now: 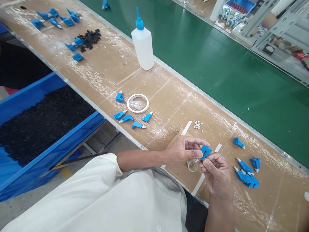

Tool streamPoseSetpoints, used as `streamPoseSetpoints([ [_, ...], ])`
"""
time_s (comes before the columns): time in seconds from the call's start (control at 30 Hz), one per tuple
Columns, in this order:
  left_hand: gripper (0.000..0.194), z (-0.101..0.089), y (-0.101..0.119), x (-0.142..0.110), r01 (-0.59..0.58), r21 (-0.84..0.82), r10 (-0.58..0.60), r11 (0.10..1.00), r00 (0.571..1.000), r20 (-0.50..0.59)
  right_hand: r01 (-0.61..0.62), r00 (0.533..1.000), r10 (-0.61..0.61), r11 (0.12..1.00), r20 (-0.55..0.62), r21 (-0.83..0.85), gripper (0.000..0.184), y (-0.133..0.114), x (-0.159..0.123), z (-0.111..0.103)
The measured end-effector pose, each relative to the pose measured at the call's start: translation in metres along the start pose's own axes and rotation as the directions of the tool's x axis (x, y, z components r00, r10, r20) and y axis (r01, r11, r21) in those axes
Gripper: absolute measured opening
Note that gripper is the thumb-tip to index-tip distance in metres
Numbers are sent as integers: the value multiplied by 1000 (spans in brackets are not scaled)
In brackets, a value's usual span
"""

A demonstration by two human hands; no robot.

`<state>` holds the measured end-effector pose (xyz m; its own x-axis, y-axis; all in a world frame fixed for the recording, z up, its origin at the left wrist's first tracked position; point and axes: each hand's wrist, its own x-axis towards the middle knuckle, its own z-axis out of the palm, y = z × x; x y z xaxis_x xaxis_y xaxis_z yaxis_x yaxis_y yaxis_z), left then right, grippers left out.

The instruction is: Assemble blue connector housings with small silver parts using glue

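Note:
A small blue plastic part (206,152) with a hole in its face is held up over the table. My left hand (184,149) grips it from the left between thumb and fingers. At its lower right edge, the thumb and forefinger of my right hand (217,172) are closed on it; whether a tiny piece is also pinched there cannot be seen. Just below sits a small clear round cup (192,165). Beyond the hands lie tiny whitish pieces (198,125) and a little heap of brass-coloured bits (177,130).
More blue parts lie right (246,177) and left (137,125), near a tape roll (138,103). A white squeeze bottle (143,48) stands by the green belt (205,58). Black pieces (90,39) are piled far left; a blue bin (14,106) stands below the table edge.

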<state>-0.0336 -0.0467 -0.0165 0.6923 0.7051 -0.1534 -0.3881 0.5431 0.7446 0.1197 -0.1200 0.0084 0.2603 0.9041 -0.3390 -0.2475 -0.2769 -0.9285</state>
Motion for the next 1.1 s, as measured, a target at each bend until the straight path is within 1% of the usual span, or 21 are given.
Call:
streamPoseSetpoints([
  [0.1,62,1,-1,-2,-5,15,5,1000,1000,-1,-34,999,31,998,42,58,36,1,-1,0],
  [0.27,60,1,-4,-4,-20,47,19,999,1000,25,-21,999,18,993,30,118,35,6,-4,0],
  [0.37,59,1,-1,-3,-34,74,31,997,999,37,-55,998,50,987,38,148,35,11,-3,-3],
  [0.53,61,5,9,3,10,76,-15,997,998,64,-111,993,102,974,57,198,38,16,0,-7],
  [0.63,59,10,12,4,40,38,-43,998,996,81,-93,995,85,971,47,221,40,13,-1,-8],
  [0.73,56,14,15,6,67,10,-68,998,994,81,-74,997,69,980,32,183,41,5,-6,-12],
  [0.83,58,14,19,16,85,19,-86,996,996,38,-30,999,33,996,-30,89,39,0,-20,-24],
  [0.93,62,8,27,40,84,34,-84,996,996,-12,25,995,-21,999,-102,39,38,4,-42,-45],
  [1.03,60,5,37,65,41,108,-35,993,997,-64,28,987,-23,999,-157,29,34,15,-62,-70],
  [1.1,58,9,42,75,-6,176,16,984,998,-55,21,988,-16,999,-153,31,31,22,-69,-83],
])
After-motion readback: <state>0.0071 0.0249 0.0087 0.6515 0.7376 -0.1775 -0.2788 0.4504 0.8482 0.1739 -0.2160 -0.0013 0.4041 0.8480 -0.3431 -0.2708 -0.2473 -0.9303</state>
